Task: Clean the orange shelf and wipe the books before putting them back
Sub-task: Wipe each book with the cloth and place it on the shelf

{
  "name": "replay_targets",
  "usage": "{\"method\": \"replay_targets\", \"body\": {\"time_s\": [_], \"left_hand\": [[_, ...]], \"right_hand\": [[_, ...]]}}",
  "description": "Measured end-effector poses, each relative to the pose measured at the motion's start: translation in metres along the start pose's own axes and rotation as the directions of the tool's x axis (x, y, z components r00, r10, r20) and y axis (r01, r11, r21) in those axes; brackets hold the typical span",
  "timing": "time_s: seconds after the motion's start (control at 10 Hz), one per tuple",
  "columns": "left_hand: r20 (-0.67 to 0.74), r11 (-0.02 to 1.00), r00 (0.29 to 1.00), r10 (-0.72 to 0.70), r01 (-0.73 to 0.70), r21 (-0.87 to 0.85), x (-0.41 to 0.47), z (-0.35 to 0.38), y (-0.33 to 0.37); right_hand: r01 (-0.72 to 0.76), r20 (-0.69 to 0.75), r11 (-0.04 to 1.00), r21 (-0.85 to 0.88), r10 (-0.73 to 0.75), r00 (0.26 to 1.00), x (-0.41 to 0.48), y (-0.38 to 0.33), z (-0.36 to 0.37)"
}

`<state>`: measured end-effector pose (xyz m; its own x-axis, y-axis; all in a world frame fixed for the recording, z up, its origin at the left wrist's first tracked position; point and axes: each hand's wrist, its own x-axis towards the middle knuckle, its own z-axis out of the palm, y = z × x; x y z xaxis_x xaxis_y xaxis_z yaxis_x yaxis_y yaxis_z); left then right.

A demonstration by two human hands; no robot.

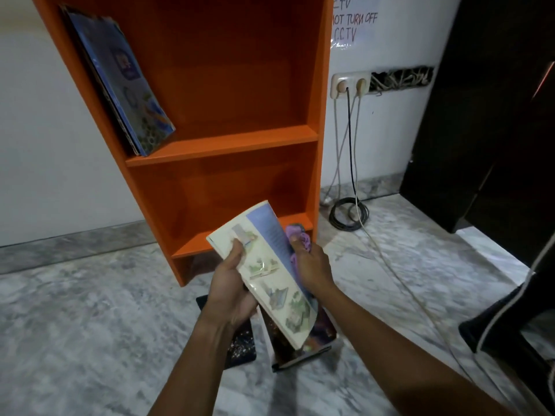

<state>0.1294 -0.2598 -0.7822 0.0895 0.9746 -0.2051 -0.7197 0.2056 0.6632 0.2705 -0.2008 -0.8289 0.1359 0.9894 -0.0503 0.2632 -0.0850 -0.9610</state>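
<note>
The book (270,271) is up in the air in front of the person, tilted on a slant, its pale illustrated cover facing up and a blue band running along its far edge. The left hand (231,289) clamps it from the near side, thumb laid across the cover and fingers curled underneath. The right hand (312,265) is on the book's other side, fingers bunched round a purple cloth (295,235) that sits against the blue edge; the cloth pokes out above that hand's knuckles.

Straight below both hands, a few more books lie flat on the marble floor (90,310): a dark speckled one (243,340) under the left wrist and a purple-toned one (315,334) under the held book's lower end, partly hidden by it.

Just beyond the hands stands the orange shelf (222,145). The held book covers part of the front edge of its lowest board. Well above and left of the left hand, in the upper compartment, a small stack of blue-covered books (120,85) leans against the left wall.

Off beyond the right hand, a wall socket (350,84) has two plugs in it, and their cables drop to a loose coil (348,216) on the floor beside the shelf's foot. A handwritten sign (354,22) is stuck above the socket, and a dark cabinet (480,115) fills the far right.
</note>
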Motion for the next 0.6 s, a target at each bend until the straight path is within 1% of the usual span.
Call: {"method": "replay_targets", "body": {"time_s": [0.1,0.2,0.3,0.4,0.5,0.6], "left_hand": [[-0.022,0.996,0.996,0.081,-0.081,-0.02,0.003,-0.007,0.018],[-0.073,0.994,0.992,0.105,-0.104,0.02,0.009,-0.016,0.03],[-0.178,0.978,0.978,0.107,-0.071,0.196,0.014,-0.025,0.041],[-0.405,0.886,0.891,0.205,0.006,0.463,0.024,-0.038,0.036],[-0.445,0.797,0.828,0.34,-0.003,0.604,0.025,-0.029,0.013],[-0.355,0.867,0.922,0.156,0.044,0.496,0.032,-0.007,-0.001]], "right_hand": [[-0.179,0.023,0.983,0.034,0.178,0.984,-0.002,0.032,-0.007],[-0.152,-0.347,0.933,-0.328,0.03,0.937,0.012,0.069,-0.03],[-0.423,0.601,0.74,0.523,0.031,0.799,0.024,0.079,-0.027],[-0.25,0.356,0.847,0.469,0.078,0.931,0.015,0.029,-0.044],[0.107,0.139,0.976,0.191,-0.135,0.981,0.01,0.002,-0.044],[0.47,0.189,0.868,-0.161,-0.44,0.878,-0.01,-0.017,-0.032]]}}
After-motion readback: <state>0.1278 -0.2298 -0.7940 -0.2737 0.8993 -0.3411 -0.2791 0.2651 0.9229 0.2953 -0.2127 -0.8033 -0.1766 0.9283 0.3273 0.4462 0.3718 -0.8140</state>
